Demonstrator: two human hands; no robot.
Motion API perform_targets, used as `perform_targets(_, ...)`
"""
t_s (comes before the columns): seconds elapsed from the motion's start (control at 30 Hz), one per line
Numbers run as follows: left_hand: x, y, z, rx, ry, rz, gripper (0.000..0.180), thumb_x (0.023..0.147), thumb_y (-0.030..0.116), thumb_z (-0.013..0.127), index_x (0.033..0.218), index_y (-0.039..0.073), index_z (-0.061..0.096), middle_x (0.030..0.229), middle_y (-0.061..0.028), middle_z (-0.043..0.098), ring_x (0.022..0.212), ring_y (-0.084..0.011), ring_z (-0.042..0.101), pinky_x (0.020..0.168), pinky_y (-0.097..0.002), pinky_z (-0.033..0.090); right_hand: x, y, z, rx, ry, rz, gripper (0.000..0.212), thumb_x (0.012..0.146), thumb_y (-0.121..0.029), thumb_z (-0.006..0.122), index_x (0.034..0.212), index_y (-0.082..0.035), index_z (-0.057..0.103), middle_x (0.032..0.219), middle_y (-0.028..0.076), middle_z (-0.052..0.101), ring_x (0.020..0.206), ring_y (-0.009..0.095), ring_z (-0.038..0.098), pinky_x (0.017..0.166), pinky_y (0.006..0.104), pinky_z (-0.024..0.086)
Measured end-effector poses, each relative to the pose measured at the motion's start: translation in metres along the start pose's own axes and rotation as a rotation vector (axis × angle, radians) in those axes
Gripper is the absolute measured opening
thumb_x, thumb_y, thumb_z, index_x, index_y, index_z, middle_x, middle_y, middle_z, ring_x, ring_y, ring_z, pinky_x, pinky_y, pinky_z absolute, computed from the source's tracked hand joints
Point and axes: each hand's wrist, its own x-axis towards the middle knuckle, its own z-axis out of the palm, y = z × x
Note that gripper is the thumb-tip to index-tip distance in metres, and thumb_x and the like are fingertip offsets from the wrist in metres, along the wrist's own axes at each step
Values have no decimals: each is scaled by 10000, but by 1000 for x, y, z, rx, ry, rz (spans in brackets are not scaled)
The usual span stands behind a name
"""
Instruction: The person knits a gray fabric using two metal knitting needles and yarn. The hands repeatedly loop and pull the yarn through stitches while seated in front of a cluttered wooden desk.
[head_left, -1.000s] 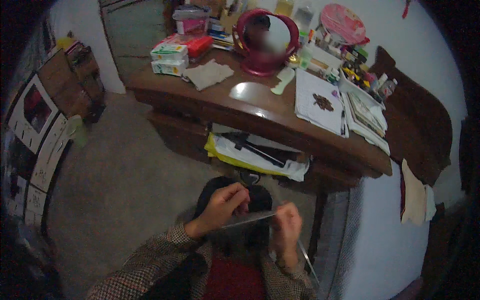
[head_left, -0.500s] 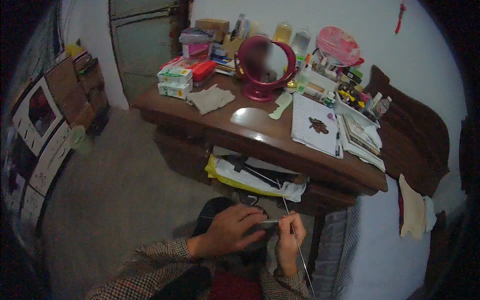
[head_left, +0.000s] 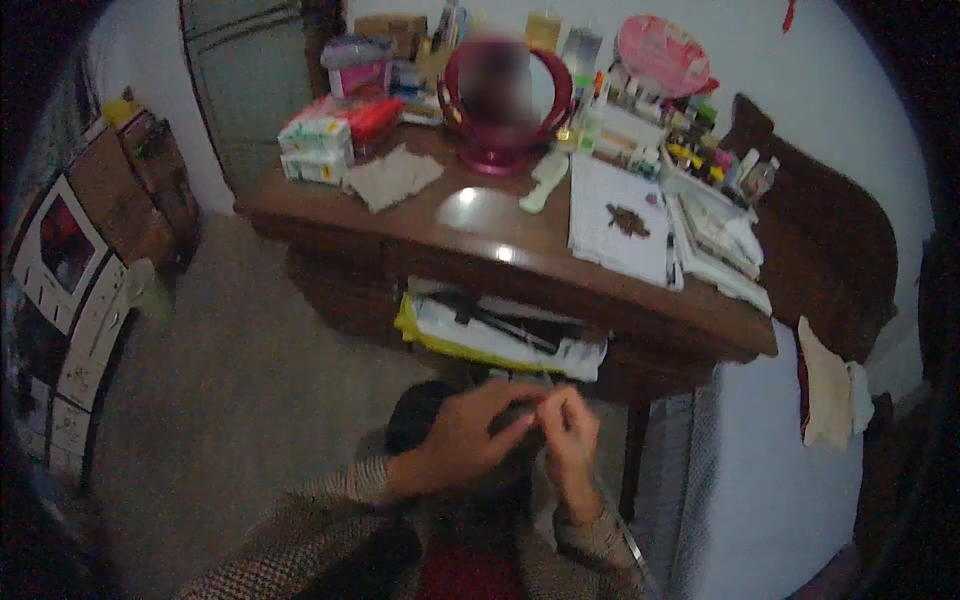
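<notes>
Both hands meet above my lap, in front of the desk's open drawer. My left hand (head_left: pixel 462 437) comes in from the left with its fingers bent and thumb opposed, fingertips against the right hand; what it pinches is too blurred to make out. My right hand (head_left: pixel 570 435) is closed in a pinch around a thin metal knitting needle (head_left: pixel 634 546), whose lower length shows beside my right sleeve. The rest of the needle is hidden by the fingers or smeared by motion.
The brown desk (head_left: pixel 350 225) stands ahead, carrying a pink round mirror (head_left: pixel 492 158), tissue packs (head_left: pixel 316 150), a cloth (head_left: pixel 392 180), a pale green comb (head_left: pixel 544 186) and papers (head_left: pixel 625 250) with a dark brown clip-like thing. A bag fills the drawer (head_left: pixel 480 345). The bed (head_left: pixel 780 470) is at right.
My head view has shifted, so the desk sits higher. Both hands have drawn closer together; the pale strip between them no longer shows. The right hand's needle has swung lower, beside the sleeve.
</notes>
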Motion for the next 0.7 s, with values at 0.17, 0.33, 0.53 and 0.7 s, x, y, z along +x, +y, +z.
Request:
perform_targets(0.17,9,-16,-15,-336,-89,-221,269,883,115,633,1134,17,632,1010,-66,648,892,-103,605,775,-248,489,20,-19,-9,-72,-102,-197,198,932,-153,546,793,-12,564,761,46,550,696,114,509,616,244,405)
perform_targets(0.33,12,-13,-20,-593,-130,-405,260,909,114,614,1137,-9,629,1046,-56,658,928,-89,592,830,-237,478,9,-30,-24,-275,-121,-159,112,828,-94,653,790,-15,583,763,66,542,687,162,513,606,270,401)
perform_targets(0.53,9,-16,-23,-563,-163,-428,271,915,125,610,1150,-9,622,1058,-60,662,945,-93,591,849,-243,477,25,-58,-27,-549,-88,-333,168,749,-140,742,836,-40,639,742,75,547,732,243,525,663,330,430)
perform_targets(0.7,11,-4,-35,-514,-215,-400,281,914,182,618,1129,1,641,1033,-53,671,926,-89,596,841,-251,479,27,-50,-33,-500,-213,-194,177,840,-165,617,751,-15,588,730,70,525,742,217,501,689,302,402)
